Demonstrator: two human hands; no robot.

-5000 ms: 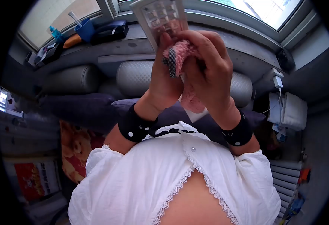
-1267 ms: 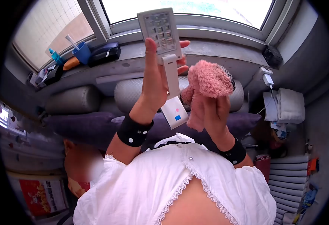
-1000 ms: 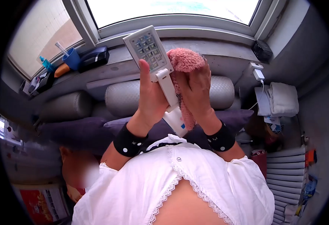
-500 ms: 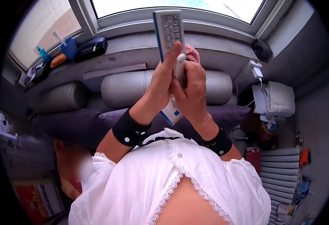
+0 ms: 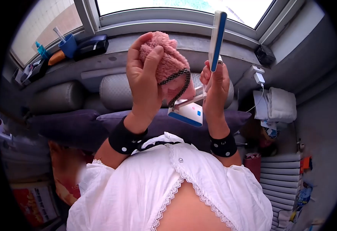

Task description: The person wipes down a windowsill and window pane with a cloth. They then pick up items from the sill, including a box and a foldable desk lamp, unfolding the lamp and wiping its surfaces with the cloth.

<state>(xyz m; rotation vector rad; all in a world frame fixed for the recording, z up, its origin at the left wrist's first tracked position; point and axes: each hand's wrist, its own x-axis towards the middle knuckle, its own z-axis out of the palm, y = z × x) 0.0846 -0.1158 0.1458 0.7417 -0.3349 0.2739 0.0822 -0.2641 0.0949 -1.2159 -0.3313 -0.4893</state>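
Shifted from left hand (image 5: pixel 143 79) to right hand (image 5: pixel 217 86) since a moment ago, the white folding lamp (image 5: pixel 217 42) is gripped near its middle, its base (image 5: pixel 185 115) between the hands; the left hand clasps a pink cloth (image 5: pixel 164 56). Beyond lies the windowsill (image 5: pixel 122 48).

A white blouse (image 5: pixel 114 196) fills 6 o'clock, its loose gathered sleeves (image 5: pixel 93 175) at 8 and 4 o'clock. 2 lace edgings (image 5: pixel 168 197) part below a pearly button (image 5: pixel 181 160), and a black strip (image 5: pixel 157 145) crosses near the collar (image 5: pixel 167 136). 2 black wristbands (image 5: pixel 126 136), at 8 and 4 o'clock, carry white dots (image 5: pixel 123 149) and small pale markings (image 5: pixel 223 143).
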